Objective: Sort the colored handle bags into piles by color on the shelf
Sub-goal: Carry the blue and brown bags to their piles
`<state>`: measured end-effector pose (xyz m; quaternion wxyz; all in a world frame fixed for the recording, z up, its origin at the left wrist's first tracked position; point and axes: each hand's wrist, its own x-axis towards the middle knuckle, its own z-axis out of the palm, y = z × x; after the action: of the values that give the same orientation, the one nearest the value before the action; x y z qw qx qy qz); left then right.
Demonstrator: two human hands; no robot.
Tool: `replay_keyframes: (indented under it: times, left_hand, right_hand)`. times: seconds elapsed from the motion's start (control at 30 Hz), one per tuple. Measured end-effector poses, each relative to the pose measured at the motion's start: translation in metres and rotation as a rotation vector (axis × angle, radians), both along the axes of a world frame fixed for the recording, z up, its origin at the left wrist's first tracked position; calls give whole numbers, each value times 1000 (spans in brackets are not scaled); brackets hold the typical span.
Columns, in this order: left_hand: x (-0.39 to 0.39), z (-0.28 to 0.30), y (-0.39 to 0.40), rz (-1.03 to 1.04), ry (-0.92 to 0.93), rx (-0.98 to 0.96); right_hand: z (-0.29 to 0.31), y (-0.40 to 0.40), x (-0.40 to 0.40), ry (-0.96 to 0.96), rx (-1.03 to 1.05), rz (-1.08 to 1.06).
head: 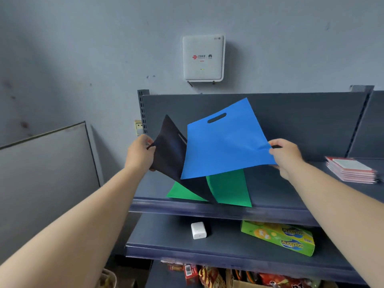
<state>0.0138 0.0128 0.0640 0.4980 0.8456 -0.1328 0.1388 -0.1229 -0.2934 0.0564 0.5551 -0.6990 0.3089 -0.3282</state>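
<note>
My right hand [285, 156] pinches the lower right corner of a bright blue handle bag [224, 142], held flat and tilted above the top shelf [218, 206]. My left hand [141, 154] grips the left edge of a dark navy bag [170, 154] that hangs down to the shelf. Under both lies a green bag [230, 190] flat on the shelf; the navy bag crosses it and hides its middle, and a green corner [182, 193] shows on the left.
A stack of red and white packets [351, 169] sits on the top shelf at the right. On the lower shelf [166, 248] are a small white box [198, 230] and a green carton [278, 238]. A white router [203, 58] hangs on the wall.
</note>
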Motion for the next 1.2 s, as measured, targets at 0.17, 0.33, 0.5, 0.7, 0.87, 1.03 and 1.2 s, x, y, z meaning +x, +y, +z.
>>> replay_keyframes:
  times: [0.17, 0.33, 0.5, 0.7, 0.87, 1.03, 1.2]
  left_hand:
    - [-55, 40, 54, 154, -134, -22]
    - [-122, 66, 125, 300, -224, -28]
    - [-199, 77, 200, 476, -288, -45]
    - [-287, 92, 286, 658, -371, -59]
    - [-356, 103, 361, 808, -426, -38]
    - [-419, 96, 427, 924, -429, -132]
    - [-465, 67, 476, 1063, -378, -170]
  right_hand:
    - [28, 28, -13, -68, -25, 139]
    - [41, 74, -21, -137, 53, 354]
    - [55, 143, -32, -239, 130, 570]
    - [73, 239, -56, -309, 167, 845]
    - [90, 325, -86, -349, 216, 1043]
    - [113, 408, -114, -382, 224, 1175]
    - [120, 486, -135, -385, 265, 1266]
